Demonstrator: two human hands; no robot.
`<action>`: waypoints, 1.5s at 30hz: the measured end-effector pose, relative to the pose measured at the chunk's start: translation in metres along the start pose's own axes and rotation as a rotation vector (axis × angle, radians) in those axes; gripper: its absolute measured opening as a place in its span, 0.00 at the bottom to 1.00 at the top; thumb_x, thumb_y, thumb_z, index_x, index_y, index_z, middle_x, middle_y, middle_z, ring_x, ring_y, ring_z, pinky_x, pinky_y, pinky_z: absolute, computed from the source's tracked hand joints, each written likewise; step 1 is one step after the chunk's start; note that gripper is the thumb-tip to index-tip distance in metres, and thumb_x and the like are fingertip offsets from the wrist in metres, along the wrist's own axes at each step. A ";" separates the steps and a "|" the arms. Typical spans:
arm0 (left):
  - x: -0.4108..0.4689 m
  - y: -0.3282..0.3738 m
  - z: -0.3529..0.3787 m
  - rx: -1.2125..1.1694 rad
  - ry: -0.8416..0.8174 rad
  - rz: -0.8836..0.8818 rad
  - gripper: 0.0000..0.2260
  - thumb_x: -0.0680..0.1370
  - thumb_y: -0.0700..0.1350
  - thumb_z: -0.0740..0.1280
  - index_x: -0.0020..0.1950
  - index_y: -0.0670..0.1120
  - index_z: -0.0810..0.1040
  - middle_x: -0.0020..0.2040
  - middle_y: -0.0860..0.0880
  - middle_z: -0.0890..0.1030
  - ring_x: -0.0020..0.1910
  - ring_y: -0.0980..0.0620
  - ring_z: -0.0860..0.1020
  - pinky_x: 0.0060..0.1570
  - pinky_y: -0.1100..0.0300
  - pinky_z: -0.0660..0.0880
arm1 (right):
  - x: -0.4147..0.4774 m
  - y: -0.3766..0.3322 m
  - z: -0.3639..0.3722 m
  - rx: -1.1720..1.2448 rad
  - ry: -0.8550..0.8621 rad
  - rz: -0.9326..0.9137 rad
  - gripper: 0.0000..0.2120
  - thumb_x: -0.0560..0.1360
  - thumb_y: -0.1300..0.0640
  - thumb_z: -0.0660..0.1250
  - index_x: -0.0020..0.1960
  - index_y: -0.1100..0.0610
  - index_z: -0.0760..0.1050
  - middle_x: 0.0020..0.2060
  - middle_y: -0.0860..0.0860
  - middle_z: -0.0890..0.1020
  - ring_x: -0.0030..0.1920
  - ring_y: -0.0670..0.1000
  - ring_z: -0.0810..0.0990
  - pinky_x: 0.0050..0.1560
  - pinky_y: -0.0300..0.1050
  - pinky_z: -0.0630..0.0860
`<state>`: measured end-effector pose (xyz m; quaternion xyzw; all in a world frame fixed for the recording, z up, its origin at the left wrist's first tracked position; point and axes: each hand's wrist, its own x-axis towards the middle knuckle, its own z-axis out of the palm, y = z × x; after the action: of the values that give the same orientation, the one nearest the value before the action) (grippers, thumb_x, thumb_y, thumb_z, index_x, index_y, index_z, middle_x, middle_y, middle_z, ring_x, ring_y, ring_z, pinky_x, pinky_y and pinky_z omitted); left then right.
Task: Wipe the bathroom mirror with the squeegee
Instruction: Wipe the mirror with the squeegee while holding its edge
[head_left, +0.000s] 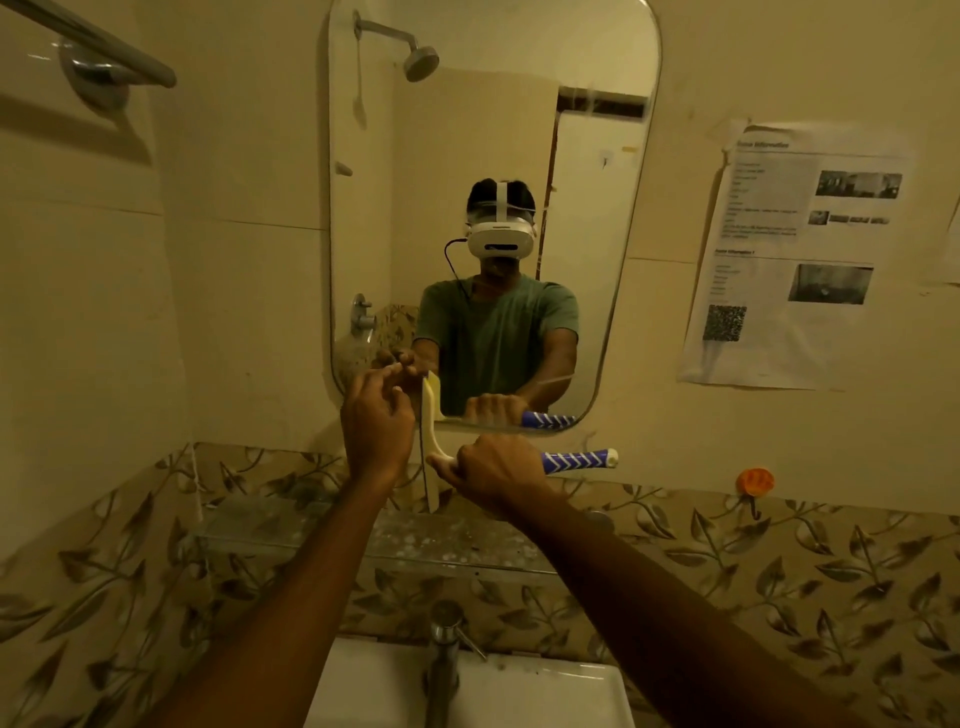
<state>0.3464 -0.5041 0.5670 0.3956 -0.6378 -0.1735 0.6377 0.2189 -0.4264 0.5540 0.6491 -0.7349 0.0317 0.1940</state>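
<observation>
Glossy cream wall tiles (234, 312) fill the bathroom, with a band of brown leaf-patterned tiles (779, 571) running below them. A tall mirror (493, 130) with rounded corners hangs in the centre and reflects a person in a green T-shirt wearing a white headset. Below it sits a white ceramic sink (545, 696), squared at its edges. A clear glass shelf (311, 535), speckled with spots, lies between the mirror and the sink. A chrome towel bar (104, 47) crosses the upper left corner, and a slim chrome tap (444, 660) stands upright at the back of the sink. The squeegee (428, 431) is at the mirror's lower left corner. Its cream plastic head is turned upright, crossing the mirror's bottom edge, and its blue handle with white chevrons points level to the right. The right hand (498, 470) has its fingers wrapped round the handle just beside the head, with the arm stretched forward. The left hand (376, 421) is raised beside the top of the blade, its fingers half bent with the tips at the glass. Whether it pinches the blade cannot be told. A small round orange hook (755, 483) is stuck on the wall at the right. A crinkled white paper sheet (795, 260) is taped to the wall right of the mirror. It carries grey photos and a QR code (723, 323), and its printed text is too blurred to read.
</observation>
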 end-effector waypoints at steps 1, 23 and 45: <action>0.000 -0.003 -0.002 0.004 0.020 -0.013 0.12 0.78 0.38 0.62 0.60 0.42 0.77 0.59 0.44 0.76 0.58 0.46 0.76 0.55 0.54 0.74 | 0.002 -0.005 0.001 -0.016 -0.007 -0.022 0.29 0.81 0.34 0.47 0.33 0.54 0.66 0.27 0.50 0.70 0.27 0.48 0.68 0.29 0.42 0.64; -0.035 0.019 0.022 0.103 -0.018 -0.124 0.14 0.76 0.36 0.63 0.60 0.42 0.77 0.60 0.44 0.76 0.58 0.44 0.76 0.58 0.49 0.74 | -0.042 0.098 0.013 0.031 -0.026 0.080 0.30 0.79 0.32 0.46 0.32 0.51 0.68 0.28 0.49 0.74 0.31 0.50 0.75 0.38 0.45 0.73; -0.036 0.055 0.030 -0.016 -0.005 -0.124 0.13 0.77 0.37 0.62 0.60 0.42 0.78 0.60 0.45 0.76 0.57 0.48 0.76 0.51 0.60 0.69 | -0.045 0.093 -0.015 0.116 0.125 0.066 0.32 0.80 0.32 0.46 0.29 0.53 0.67 0.26 0.50 0.71 0.27 0.50 0.72 0.31 0.43 0.69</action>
<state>0.2982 -0.4518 0.5782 0.4289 -0.6122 -0.2188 0.6271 0.1369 -0.3648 0.5725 0.6313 -0.7394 0.1208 0.2004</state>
